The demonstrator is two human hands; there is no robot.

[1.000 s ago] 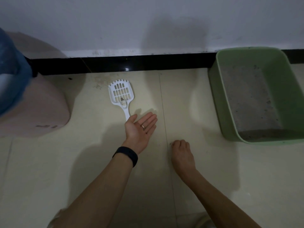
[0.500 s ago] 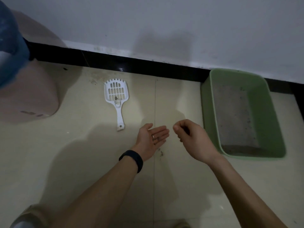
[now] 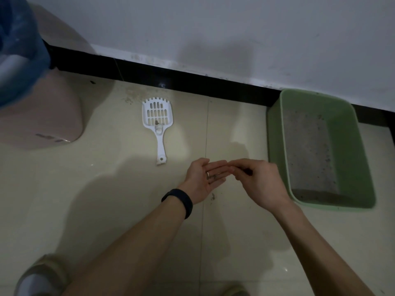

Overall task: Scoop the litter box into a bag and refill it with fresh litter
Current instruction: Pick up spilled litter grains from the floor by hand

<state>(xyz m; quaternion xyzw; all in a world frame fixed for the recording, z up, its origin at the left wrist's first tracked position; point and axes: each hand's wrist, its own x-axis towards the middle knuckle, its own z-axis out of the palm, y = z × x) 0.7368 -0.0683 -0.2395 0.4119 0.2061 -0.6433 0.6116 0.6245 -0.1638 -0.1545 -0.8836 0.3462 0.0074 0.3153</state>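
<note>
The left hand (image 3: 204, 181) is held palm up and flat, fingers spread loosely, with a few dark grains of litter (image 3: 213, 178) lying on the palm beside a ring; a black wristband (image 3: 179, 202) circles the wrist. The right hand (image 3: 259, 183) is just beside it, its fingertips pinched together and touching the left fingertips, though whether anything sits in the pinch is too dim and small to tell. Both hands hover above a pale tiled floor (image 3: 106, 210), where a small dark speck of litter lies directly beneath the left hand. The white slotted scoop (image 3: 158, 124) lies flat on the floor up and to the left of the hands, handle pointing toward the person, untouched. The green litter box (image 3: 352, 146) stands on the floor just right of the right hand, against the black baseboard (image 3: 192, 81), with a thin grey layer of litter covering its bottom. At far left stands a pink bin (image 3: 42, 116) lined with a blue bag (image 3: 21, 52). A shoe tip shows at the lower left edge
</note>
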